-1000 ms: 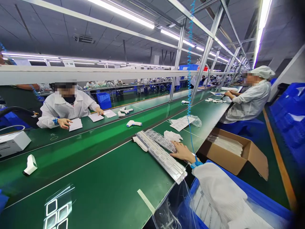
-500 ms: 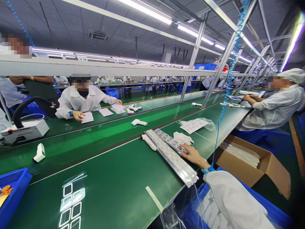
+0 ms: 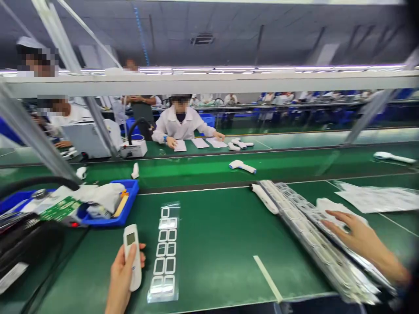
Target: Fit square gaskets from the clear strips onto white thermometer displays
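Counted one frame sheet [image 3: 165,257] and two strip bundles [image 3: 304,235] on tabletop [image 3: 222,240], one device [image 3: 135,274], slim, white, grey-screened, wrapped in left fingers [image 3: 130,256]; saw right fingers [image 3: 341,216] half-open, couldn't tell if gripping.

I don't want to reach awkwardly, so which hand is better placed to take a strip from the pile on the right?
Probably the right hand: it is right at the strips and seems open. The left hand holds a white device, farther off.

Left grip [image 3: 121,277] around white handheld device [image 3: 136,274], sheet of frames [image 3: 170,249] beside it, right grip [image 3: 358,237] near stacked strips [image 3: 307,240]
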{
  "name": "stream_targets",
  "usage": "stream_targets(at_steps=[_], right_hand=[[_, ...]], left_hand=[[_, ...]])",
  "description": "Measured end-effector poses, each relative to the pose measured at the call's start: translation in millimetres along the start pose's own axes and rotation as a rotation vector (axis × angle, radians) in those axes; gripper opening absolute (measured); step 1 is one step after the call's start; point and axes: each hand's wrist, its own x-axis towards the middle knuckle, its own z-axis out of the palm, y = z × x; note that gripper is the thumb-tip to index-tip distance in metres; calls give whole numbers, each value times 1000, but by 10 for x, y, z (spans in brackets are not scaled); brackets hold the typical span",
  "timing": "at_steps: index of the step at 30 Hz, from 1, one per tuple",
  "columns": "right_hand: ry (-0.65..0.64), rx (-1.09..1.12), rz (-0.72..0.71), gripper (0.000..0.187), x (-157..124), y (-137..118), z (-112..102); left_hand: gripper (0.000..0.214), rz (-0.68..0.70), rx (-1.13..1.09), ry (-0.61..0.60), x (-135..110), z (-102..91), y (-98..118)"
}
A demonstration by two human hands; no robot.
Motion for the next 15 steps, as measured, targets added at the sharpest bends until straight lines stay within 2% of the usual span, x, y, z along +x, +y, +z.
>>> stream_targets(at_steps=[2,4,7,10,13,15], right_hand=[[-61,62,-7,23,30,-405,243],[-179,144,-52,20,-18,-963,559],[-382,256,-158,21,-227,-1853,1115],[-491,324,-289,23,-511,-2526,1637],[-524,306,-354,21,-650,-2809,1951],[-483,242,-326,17,-554,-2751,1972]], left_hand=[[56,25,16,-31,-13,64,54],[53,33,55,-39,-11,125,95],[51,28,83,-31,29,180,127],[51,28,100,-37,64,189,140],[58,31,108,-42,48,163,117],[62,39,126,-37,35,123,65]])
